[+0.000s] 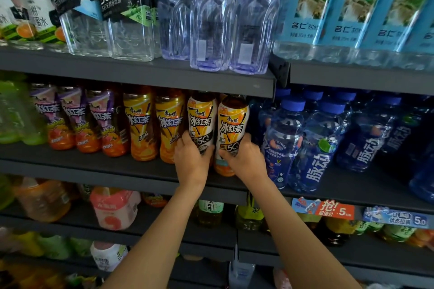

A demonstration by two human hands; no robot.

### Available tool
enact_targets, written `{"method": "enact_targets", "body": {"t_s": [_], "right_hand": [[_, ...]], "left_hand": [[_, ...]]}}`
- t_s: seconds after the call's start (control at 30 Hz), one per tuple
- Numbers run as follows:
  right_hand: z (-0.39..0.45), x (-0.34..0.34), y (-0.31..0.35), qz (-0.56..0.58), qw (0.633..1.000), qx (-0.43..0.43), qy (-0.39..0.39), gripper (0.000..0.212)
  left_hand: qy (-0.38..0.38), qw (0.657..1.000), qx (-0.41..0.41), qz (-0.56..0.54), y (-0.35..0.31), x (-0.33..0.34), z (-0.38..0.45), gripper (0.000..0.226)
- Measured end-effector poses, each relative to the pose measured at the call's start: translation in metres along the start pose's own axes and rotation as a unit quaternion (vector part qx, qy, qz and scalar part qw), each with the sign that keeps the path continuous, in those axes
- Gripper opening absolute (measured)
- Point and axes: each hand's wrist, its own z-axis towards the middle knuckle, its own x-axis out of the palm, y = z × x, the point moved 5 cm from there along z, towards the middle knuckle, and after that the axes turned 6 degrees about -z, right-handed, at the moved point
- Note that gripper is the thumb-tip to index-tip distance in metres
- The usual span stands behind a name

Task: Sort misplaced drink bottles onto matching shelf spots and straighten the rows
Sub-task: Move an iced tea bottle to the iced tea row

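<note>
Two white-labelled iced tea bottles stand side by side on the middle shelf [145, 169]. My left hand [192, 159] grips the lower part of the left white bottle [201, 119]. My right hand [244, 159] grips the lower part of the right white bottle [232, 124], which stands a little nearer the shelf's front edge. To their left stand two yellow-labelled iced tea bottles [141, 124] and three purple-labelled ones [72, 119].
Blue-capped blue drink bottles [312, 143] crowd the shelf right of my right hand. Green bottles [14, 115] stand at far left. The shelf above holds soda water [82, 12], clear purple bottles [211, 19] and blue-labelled bottles [352, 12]. Lower shelves hold assorted teas and price tags [333, 210].
</note>
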Motion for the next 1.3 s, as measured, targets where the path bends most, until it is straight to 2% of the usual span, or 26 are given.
{"method": "enact_targets", "body": {"t_s": [0.23,0.43,0.53,0.63,0.77,0.87,1.03,1.1,1.23,1.3], "right_hand": [[0.006,0.001,0.003,-0.014,1.0,0.018,0.022,0.055],[0.008,0.007,0.003,0.016,0.998,0.05,0.029,0.055],[-0.001,0.01,-0.003,0.015,0.998,0.058,0.017,0.055],[-0.019,-0.008,-0.008,0.014,0.999,-0.001,-0.051,0.043],[-0.043,-0.054,-0.024,0.052,0.983,-0.11,-0.136,0.024],[-0.053,-0.092,-0.059,0.08,0.967,-0.125,-0.209,0.011],[-0.065,-0.151,-0.15,0.12,0.936,-0.025,-0.33,0.009],[-0.066,-0.173,-0.194,0.132,0.919,0.022,-0.37,0.015],[-0.064,-0.216,-0.295,0.127,0.893,0.117,-0.415,0.042],[-0.059,-0.229,-0.339,0.107,0.901,0.154,-0.392,0.052]], "left_hand": [[0.0,1.0,-0.009,0.005,0.002,0.0,0.001,0.066],[-0.008,1.0,-0.007,-0.001,0.001,0.0,-0.002,0.07],[-0.055,0.997,0.038,-0.039,-0.014,-0.007,-0.016,0.066],[-0.115,0.983,0.109,-0.092,-0.032,-0.014,-0.038,0.047],[-0.102,0.959,0.197,-0.179,-0.064,-0.001,-0.075,0.036],[-0.08,0.94,0.253,-0.215,-0.101,0.02,-0.1,0.033],[-0.012,0.919,0.322,-0.225,-0.162,0.078,-0.146,0.029],[0.014,0.921,0.317,-0.224,-0.179,0.11,-0.163,0.029],[0.054,0.94,0.262,-0.21,-0.209,0.182,-0.188,0.028],[0.07,0.952,0.223,-0.198,-0.224,0.216,-0.196,0.032]]}}
